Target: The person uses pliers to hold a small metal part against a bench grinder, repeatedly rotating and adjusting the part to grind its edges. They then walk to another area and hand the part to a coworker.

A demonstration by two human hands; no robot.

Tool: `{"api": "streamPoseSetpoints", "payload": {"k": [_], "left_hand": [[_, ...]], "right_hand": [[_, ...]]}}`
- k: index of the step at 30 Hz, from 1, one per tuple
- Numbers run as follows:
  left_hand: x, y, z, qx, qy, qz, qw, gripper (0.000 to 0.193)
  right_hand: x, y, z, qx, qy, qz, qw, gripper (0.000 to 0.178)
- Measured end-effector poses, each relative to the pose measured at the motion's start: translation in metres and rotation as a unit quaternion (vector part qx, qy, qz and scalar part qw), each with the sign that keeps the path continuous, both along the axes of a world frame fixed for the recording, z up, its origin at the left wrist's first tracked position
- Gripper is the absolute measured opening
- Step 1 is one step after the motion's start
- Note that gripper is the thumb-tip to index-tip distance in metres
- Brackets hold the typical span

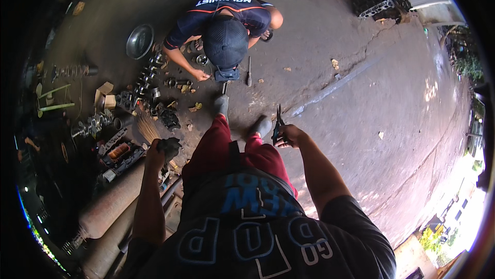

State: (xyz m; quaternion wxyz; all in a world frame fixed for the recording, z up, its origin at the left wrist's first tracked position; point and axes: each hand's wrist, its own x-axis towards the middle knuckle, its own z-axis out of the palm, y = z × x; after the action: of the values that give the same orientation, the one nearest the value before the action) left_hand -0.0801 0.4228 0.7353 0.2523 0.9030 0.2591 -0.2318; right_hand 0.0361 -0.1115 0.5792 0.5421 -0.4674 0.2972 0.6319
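Upright, pliers (278, 124) in right hand (290, 136).

Clad in a dark, near-black short-sleeved cotton T-shirt (258, 238) with big outlined block lettering in pale blue and white across the chest, sleeves ending above the elbows and leaving both forearms bare. Below that, deep red, loosely cut trousers (216, 147) reaching down both legs, and grey, rounded closed-toe shoes (262, 125) at the feet, one beside the other on the concrete. No gloves, watch or bands visible on the left hand (154, 151) or the right hand (290, 136); fingers bare on both.
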Motion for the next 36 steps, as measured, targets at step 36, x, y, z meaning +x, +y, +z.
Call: {"api": "streamPoseSetpoints", "payload": {"k": [36], "left_hand": [[0.07, -0.146, -0.412, -0.159, -0.113, 0.512, 0.837, 0.04]], "right_hand": [[0.11, 0.289, -0.258, 0.129, 0.147, 0.074, 0.978, 0.047]]}}
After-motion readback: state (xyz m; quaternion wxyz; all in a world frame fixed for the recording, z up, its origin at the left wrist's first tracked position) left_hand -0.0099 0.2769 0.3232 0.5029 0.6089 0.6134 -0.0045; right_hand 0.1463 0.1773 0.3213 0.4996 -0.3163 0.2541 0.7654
